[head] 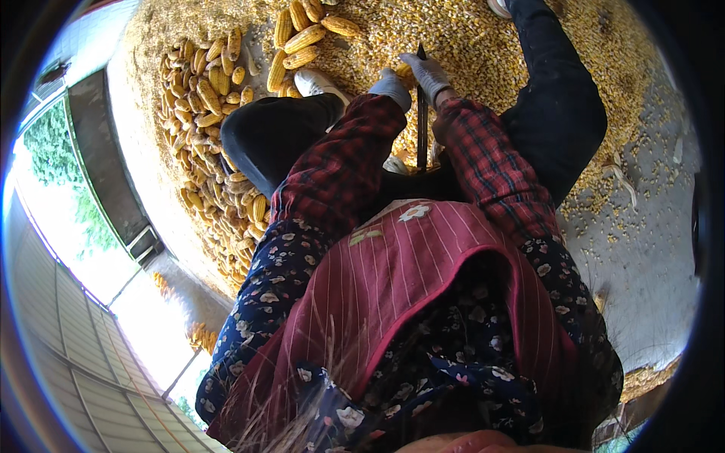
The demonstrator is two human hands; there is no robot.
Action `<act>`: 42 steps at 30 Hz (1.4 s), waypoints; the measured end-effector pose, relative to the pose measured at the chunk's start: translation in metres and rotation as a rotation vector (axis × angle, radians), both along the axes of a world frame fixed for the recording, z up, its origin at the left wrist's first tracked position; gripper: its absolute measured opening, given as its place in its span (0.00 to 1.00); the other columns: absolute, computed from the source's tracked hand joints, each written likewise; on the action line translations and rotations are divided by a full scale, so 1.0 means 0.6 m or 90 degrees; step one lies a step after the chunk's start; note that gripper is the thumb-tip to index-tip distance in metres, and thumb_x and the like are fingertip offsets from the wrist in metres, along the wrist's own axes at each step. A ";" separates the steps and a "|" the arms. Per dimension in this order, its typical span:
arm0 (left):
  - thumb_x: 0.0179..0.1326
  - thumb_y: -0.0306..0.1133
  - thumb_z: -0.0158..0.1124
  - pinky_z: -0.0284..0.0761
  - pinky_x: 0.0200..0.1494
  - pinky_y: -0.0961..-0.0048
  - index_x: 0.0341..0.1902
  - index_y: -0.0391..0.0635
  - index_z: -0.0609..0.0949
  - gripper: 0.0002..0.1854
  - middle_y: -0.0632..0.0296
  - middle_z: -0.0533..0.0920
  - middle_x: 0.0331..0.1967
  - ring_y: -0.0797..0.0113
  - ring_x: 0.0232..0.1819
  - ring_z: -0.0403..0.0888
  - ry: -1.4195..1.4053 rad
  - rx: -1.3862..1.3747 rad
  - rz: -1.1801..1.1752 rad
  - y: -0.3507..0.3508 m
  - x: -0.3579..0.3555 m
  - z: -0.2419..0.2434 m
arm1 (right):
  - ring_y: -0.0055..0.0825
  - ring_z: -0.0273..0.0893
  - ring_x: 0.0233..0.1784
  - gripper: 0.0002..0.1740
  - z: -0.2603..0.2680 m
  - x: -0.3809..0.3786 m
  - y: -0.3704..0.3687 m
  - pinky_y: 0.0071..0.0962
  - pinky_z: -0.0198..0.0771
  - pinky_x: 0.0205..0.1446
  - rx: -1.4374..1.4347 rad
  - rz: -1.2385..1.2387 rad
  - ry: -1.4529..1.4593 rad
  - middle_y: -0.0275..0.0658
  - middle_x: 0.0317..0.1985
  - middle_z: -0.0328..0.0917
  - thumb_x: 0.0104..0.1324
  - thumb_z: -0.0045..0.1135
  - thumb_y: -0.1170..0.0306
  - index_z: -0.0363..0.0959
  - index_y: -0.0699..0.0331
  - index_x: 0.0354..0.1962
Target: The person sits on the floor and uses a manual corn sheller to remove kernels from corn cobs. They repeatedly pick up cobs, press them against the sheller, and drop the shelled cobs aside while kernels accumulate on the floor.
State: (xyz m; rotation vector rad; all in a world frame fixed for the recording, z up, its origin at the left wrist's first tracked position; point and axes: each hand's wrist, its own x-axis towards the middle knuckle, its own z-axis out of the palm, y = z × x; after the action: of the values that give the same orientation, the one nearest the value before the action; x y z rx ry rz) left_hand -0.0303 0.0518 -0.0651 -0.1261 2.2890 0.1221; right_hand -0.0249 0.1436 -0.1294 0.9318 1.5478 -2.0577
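Note:
An ear of corn, mostly hidden by the fingers, lies between my two gloved hands. My left hand, in a light glove, is closed around its lower end. Against its other side and the dark upright bar rests my right hand, also gloved; its fingers curl at the ear and the bar's tip. The narrow bar runs from between my legs up past my hands. Loose corn kernels cover the floor around and beyond the bar.
Left of my bent knee lies a long heap of unshelled corn ears. Several larger ears lie near my white shoe. Concrete floor with scattered kernels and a husk piece shows at right. A low wall stands at far left.

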 end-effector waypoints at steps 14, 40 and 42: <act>0.49 0.39 0.50 0.72 0.32 0.67 0.34 0.46 0.77 0.13 0.57 0.78 0.25 0.60 0.28 0.77 0.072 0.226 -0.734 -0.025 -0.026 -0.050 | 0.25 0.71 0.20 0.20 -0.004 0.000 -0.004 0.28 0.64 0.26 0.222 -0.006 -0.016 0.39 0.15 0.73 0.48 0.50 0.56 0.73 0.68 0.19; 0.57 0.57 0.34 0.58 0.14 0.74 0.38 0.45 0.72 0.28 0.61 0.69 0.19 0.71 0.13 0.62 -0.232 0.483 0.443 -0.047 -0.023 -0.011 | 0.22 0.70 0.25 0.20 0.010 0.001 -0.003 0.21 0.67 0.27 -0.045 -0.100 0.007 0.35 0.25 0.73 0.52 0.54 0.56 0.71 0.67 0.29; 0.58 0.56 0.36 0.58 0.13 0.74 0.36 0.45 0.73 0.26 0.63 0.67 0.17 0.72 0.13 0.62 -0.209 0.456 0.487 -0.043 -0.026 -0.022 | 0.22 0.70 0.26 0.23 0.016 0.003 -0.002 0.21 0.68 0.26 -0.091 -0.125 -0.020 0.36 0.26 0.72 0.51 0.55 0.55 0.70 0.69 0.32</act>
State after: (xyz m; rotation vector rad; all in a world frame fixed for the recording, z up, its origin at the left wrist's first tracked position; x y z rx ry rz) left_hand -0.0459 0.0260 -0.0783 -0.5855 1.6434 1.1955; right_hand -0.0231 0.1425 -0.1198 1.0932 1.3188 -2.2428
